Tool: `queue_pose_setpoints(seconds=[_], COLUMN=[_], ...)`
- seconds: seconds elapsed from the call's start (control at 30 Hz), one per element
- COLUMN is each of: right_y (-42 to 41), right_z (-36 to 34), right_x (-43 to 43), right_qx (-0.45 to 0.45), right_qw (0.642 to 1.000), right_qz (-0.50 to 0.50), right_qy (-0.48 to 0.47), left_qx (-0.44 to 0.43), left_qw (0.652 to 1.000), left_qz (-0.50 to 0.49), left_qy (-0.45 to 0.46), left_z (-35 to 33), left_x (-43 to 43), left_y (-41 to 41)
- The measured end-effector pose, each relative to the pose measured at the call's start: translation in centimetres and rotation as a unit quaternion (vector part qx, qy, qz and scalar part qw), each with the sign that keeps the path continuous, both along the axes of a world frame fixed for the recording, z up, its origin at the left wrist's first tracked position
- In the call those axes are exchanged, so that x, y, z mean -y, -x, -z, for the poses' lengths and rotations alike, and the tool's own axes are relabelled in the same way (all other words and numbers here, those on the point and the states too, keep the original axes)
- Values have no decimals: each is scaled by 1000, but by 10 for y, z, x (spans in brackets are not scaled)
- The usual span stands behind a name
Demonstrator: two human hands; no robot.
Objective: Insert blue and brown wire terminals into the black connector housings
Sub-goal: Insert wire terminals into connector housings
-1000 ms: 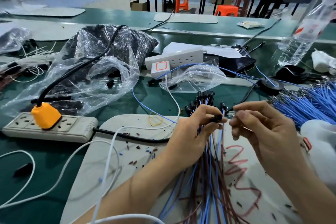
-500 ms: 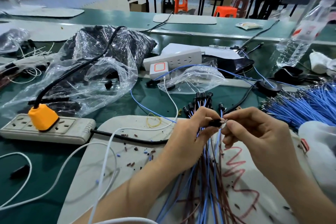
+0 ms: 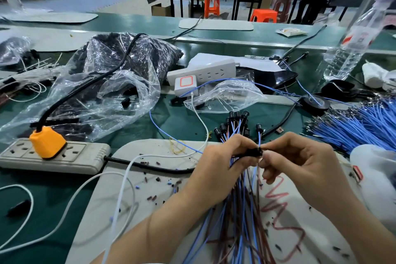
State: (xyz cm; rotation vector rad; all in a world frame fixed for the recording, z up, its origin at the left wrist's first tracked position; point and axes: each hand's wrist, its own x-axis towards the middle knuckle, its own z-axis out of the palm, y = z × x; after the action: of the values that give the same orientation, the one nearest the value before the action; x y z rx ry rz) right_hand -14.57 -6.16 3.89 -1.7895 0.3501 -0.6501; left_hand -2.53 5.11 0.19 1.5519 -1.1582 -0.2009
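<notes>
**Q:** Reading from the left of the frame, what bears on the insertion?

**A:** At upper left lies a bag (image 3: 120,75) of loose black parts, well apart from the work. At lower centre the left hand (image 3: 222,163), its fingers curled, pinches a housing (image 3: 252,152) between thumb and forefinger. A bundle (image 3: 235,210) of blue and brown wires runs from under the same palm toward the bottom edge. Just above this hand, fitted housings (image 3: 233,122) fan out on their wires.

**Q:** How does the housing's long axis lie?

**A:** It lies roughly level across the frame. The left part sits in the left hand's grip. The right end faces the right hand (image 3: 304,165), whose thumb and forefinger are pinched together and touch that end. What they pinch is too small to make out; going by the task, it is probably a terminal.

**Q:** Which hand is nearer?

**A:** Both touch the housing. By the look of it, the left hand only steadies. The push would come from the right hand, leftward along the axis, and a tilt off that axis could jam the terminal.

**Q:** And at the far right?

**A:** The stock of blue wires (image 3: 364,126) lies at the right edge, near the right hand but apart from it.
</notes>
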Motion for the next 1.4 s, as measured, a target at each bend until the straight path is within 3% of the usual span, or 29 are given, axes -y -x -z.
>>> queue_pose_setpoints(seconds=[0.17,0.33,0.6,0.77,1.1,1.4], right_y=[2,0,3,3,-6,-5], right_z=[-4,-2,-3,-3,3,2], right_x=[7,6,13,12,3,5], right_qx=[-20,-33,-94,-81,9,1], right_qw=[997,998,974,974,984,985], right_qz=[-15,-16,-72,-79,-20,-24], right_qy=[-70,-55,-191,-194,-176,-169], left_qx=[1,-30,-98,-156,-125,-128], left_qw=[1000,999,993,983,991,990], left_qz=[15,29,62,92,52,58], left_qy=[-4,-12,-26,-29,13,-10], left_z=[-2,-1,3,2,-7,-7], left_x=[-1,0,-2,-4,1,0], left_y=[-1,0,1,4,5,4])
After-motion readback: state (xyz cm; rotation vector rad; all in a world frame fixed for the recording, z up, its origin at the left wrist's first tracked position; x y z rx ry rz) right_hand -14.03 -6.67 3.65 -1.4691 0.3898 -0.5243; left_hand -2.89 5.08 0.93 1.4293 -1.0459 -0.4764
